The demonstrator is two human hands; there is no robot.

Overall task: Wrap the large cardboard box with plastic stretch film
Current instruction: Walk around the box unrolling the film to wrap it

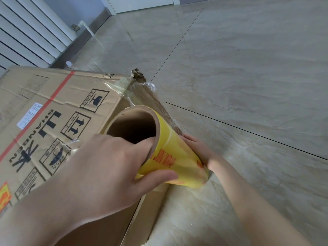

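1. the cardboard box [53,107] has its torn corner just beyond the left hand [110,166], and its long side edge runs down between the two hands; right of the right hand [197,148] the floor [248,86] spreads wide, crossed by thin dark joints; a white radiator [26,32] stands well beyond the left hand
2. the box is creased brown card with a red stripe and black handling symbols; clear stretch film [124,89], glossy and crinkled, clings over the corner beyond the hands; the film roll [174,148] is a yellow cylinder with orange lettering round a thick brown card tube; the floor is polished pale tile
3. the left hand grips the roll's near open end, fingers curled inside the tube, thumb pressed on the yellow outside
4. the right hand is at the roll's far lower end, mostly hidden behind it; i cannot tell whether it grips
5. the roll lies tilted between both hands, against the box's side
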